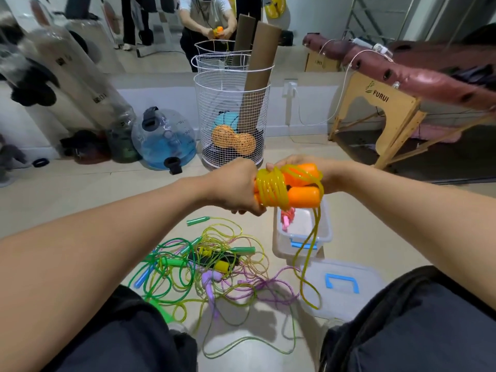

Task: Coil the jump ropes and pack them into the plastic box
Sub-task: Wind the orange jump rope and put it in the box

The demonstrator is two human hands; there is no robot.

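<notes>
"FURUI" on wooden table leg

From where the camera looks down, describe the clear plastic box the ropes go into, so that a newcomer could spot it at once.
Start at the tall white wire basket against the far wall and drop past the hands to the floor on the right. The plastic box stands open there, with something pink inside. Its blue latch and open top set it apart from its lid, which lies flat nearer the person.

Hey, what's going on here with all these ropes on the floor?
A seated person is winding a yellow cord around an orange-handled jump rope, held in the left hand and right hand. Its loose end hangs over the open plastic box, which already holds something pink. A tangle of other ropes lies uncoiled on the floor, beside the box lid.
</notes>
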